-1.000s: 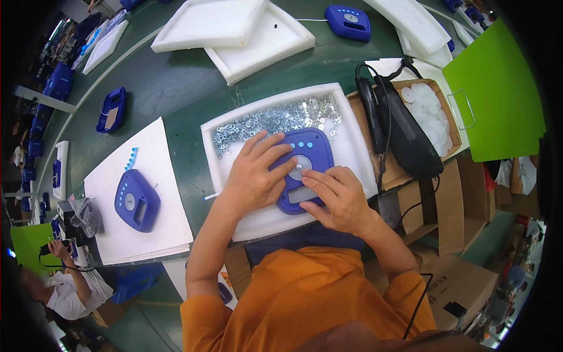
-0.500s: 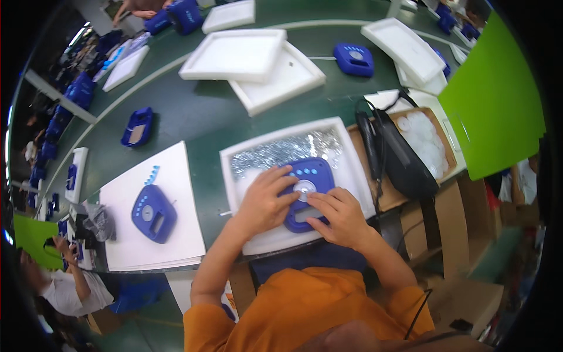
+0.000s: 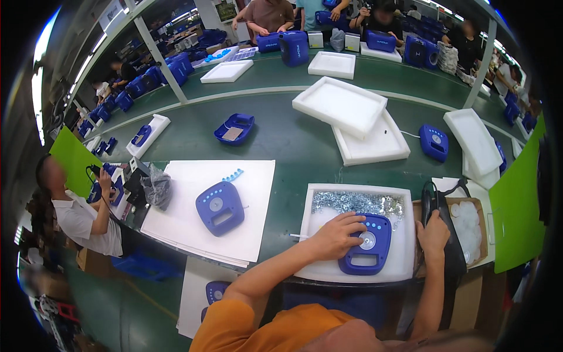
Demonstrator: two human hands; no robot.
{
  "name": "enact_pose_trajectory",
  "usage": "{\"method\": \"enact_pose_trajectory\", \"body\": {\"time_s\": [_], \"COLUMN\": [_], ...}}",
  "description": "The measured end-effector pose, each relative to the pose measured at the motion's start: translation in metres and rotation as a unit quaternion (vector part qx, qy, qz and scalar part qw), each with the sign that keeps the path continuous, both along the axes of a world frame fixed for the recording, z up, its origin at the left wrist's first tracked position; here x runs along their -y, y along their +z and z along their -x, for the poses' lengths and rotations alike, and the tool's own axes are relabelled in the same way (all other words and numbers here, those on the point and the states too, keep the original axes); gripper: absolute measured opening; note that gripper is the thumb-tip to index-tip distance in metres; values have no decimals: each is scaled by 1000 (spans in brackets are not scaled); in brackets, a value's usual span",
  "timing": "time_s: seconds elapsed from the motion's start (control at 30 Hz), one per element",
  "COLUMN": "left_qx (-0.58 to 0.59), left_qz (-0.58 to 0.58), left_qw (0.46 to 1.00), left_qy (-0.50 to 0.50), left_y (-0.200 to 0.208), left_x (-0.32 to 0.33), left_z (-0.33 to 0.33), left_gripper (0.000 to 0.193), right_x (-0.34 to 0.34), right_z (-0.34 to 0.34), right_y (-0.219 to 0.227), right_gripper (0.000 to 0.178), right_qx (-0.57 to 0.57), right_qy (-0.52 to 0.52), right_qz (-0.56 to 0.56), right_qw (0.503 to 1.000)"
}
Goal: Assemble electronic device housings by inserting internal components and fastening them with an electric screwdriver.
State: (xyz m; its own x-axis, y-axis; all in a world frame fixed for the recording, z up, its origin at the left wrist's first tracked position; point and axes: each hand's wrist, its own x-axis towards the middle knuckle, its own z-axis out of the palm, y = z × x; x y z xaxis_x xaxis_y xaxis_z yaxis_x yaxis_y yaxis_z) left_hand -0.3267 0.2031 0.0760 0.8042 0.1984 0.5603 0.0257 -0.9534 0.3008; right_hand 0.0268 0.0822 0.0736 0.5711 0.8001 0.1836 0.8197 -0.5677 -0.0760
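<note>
A blue plastic housing panel point(image 3: 381, 246) lies in a white foam tray point(image 3: 404, 270), with a row of light-blue buttons, a clear round disc point(image 3: 367, 240) and a rectangular opening. My left hand point(image 3: 337, 237) rests on the panel's left side, fingers bent over it beside the disc; the thumb is partly hidden. Shiny small metal parts point(image 3: 358, 202) are heaped along the tray's far side. Right of the tray, my right hand point(image 3: 434, 233) is closed round a slim black corded electric screwdriver point(image 3: 430, 199), next to a larger black case point(image 3: 453, 249).
A cardboard box of clear discs point(image 3: 467, 229) stands at the right, near a green board point(image 3: 519, 193). To the left, a similar blue panel point(image 3: 220, 208) lies on white sheets point(image 3: 252, 188). Foam trays point(image 3: 340, 105) are stacked beyond. Co-workers sit at left and far side.
My right hand has left the panel and moved right to the black screwdriver. My left hand stays on the panel. The head view has tilted up and turned left.
</note>
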Motion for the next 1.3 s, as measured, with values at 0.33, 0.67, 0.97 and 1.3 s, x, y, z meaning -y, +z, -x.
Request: {"method": "enact_pose_trajectory", "body": {"time_s": [0.33,0.67,0.97,1.3], "left_qx": [18,20,8,17], "left_qz": [-3,30,20,32], "left_qw": [999,999,1000,999], "left_qy": [-30,-5,0,4], "left_y": [-8,3,7,3], "left_x": [2,-4,0,-1], "left_z": [-8,3,0,1], "left_gripper": [27,30,31,30], "right_x": [39,39,2,-25], "right_z": [-46,81,161,182], "right_y": [-2,104,88,71], "right_gripper": [38,41,35,39], "right_qx": [-214,-605,-577,-570], "right_qy": [-15,97,235,260], "right_qz": [-347,-523,-515,-480], "right_qw": [913,592,589,614]}}
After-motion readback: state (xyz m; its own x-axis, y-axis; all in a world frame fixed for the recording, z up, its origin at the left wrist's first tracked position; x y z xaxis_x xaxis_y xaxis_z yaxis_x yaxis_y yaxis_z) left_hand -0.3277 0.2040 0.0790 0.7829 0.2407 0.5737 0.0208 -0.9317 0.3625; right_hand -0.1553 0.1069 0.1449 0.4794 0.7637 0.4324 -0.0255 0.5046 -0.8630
